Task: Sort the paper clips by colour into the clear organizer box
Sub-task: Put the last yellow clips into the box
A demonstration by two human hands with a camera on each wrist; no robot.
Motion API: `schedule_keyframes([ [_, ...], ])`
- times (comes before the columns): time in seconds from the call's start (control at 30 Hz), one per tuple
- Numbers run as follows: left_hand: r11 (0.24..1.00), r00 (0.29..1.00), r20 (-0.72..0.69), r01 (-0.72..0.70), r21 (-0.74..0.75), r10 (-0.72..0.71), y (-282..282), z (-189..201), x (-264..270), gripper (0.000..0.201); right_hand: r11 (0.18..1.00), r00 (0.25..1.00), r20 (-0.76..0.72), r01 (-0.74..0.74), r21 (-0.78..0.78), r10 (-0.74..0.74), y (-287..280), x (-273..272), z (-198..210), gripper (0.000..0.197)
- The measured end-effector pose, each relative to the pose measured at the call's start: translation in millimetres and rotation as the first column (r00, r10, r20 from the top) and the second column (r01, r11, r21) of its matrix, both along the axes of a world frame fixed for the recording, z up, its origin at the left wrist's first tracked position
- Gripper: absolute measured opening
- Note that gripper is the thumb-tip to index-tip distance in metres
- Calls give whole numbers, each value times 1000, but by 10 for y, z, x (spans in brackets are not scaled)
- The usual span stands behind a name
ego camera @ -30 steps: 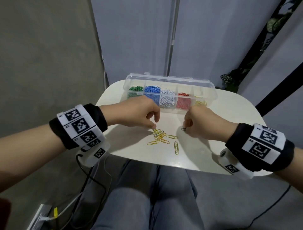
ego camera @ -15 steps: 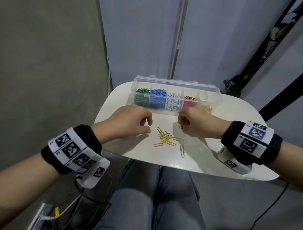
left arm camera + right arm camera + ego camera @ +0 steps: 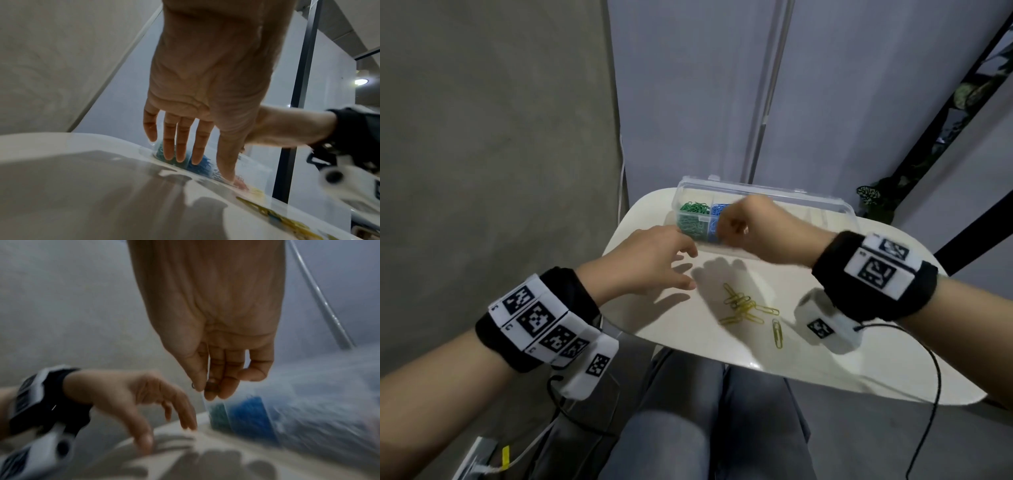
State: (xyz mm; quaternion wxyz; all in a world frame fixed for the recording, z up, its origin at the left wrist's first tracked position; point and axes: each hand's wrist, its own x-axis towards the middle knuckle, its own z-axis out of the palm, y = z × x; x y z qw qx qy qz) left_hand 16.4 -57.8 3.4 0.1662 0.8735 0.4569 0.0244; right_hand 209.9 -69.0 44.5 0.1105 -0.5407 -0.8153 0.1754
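grey walls back a white table (image 3: 661, 329); clear organizer box (image 3: 808, 205) at its far edge. right hand (image 3: 753, 226) pinches a dark paper clip (image 3: 193, 385) above the box's left compartments; left hand (image 3: 654, 260) spread; yellow clips (image 3: 746, 308) mid-table.

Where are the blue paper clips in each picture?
Head view: the blue paper clips sit upper middle in the clear plastic organizer box, partly behind the right hand.
Left wrist view: blue paper clips are at centre, below the left hand's fingers.
Right wrist view: blue paper clips are lower right, blurred.
Shared landmark: the green paper clips beside them.
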Motion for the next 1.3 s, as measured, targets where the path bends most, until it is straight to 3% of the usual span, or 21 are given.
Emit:
schedule_keyframes([
  [0.1, 1000, 1000, 7, -17, 8, 17, 1, 8, -20, 48, 992, 992, -109, 71, 105, -59, 280, -163, 159, 13],
  [0.33, 999, 999, 46, 0, 38, -2, -62, -2, -13, 54, 977, 975, -127, 196, 85, -185, 514, -178, 157, 20],
  [0.6, 982, 984, -37, 176, 65, -174, -136, -55, 287, 51, 993, 990, -87, 115, 22, -113, -56, 175, 58, 7],
  [0.77, 961, 964, -109, 255, 103, -244, -220, -92, 535, 44, 980, 997, 63, 66, -190, -55, -301, 365, -145, 18],
  [1.0, 973, 974, -89, 217, 78, -209, -187, -101, 648, 12, 939, 989, 120, 119, -322, -84, -417, 522, -335, 21],
  [1.17, 984, 982, -67, 178, 21, -176, -112, -96, 641, 8, 942, 989, 121, 114, -317, -79, -431, 562, -361, 24],
  [1.3, 987, 988, 11, 154, -54, -153, -44, -73, 601, 8, 953, 996, 48, 88, -289, -77, -423, 581, -357, 13],
])
